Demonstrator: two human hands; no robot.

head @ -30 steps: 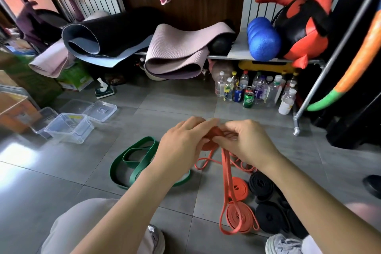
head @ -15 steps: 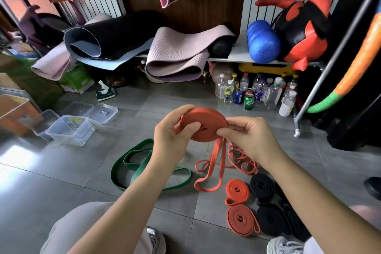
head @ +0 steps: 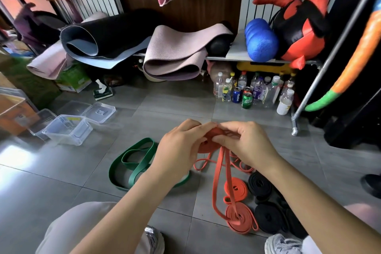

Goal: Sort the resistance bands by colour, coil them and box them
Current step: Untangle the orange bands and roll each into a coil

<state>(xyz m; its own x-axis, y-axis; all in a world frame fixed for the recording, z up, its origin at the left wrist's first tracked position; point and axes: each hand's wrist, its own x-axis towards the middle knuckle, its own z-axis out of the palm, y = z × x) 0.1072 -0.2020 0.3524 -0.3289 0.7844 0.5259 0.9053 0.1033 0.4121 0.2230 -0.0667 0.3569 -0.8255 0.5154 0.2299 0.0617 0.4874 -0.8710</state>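
Presently an orange coil (head: 208, 142) is held up between both hands, above the floor (head: 61, 181). It is gripped by the left hand (head: 177, 150), whose fingers are curled round its left edge. It is pinched by the right hand (head: 247, 146) at its upper right edge.

From the coil's lower edge the unwound tail (head: 219, 173) hangs down. Its long axis runs from the coil to the floor, where its end loop lies over the lower of two finished orange rolls (head: 237, 188).

The tail leaves the coil just under the right hand. That hand is therefore judged the nearer for feeding in the next turn, while the disc would likely be turned by the left. Much of the tail remains to be wound, so this band is judged roughly half coiled.

Black rolls (head: 259, 186) lie below and right of the coil, just beside the orange ones. A loose green band (head: 132, 163) lies below and left of it. Clear boxes (head: 68, 130) stand well to the left of the coil, on the left hand's side.
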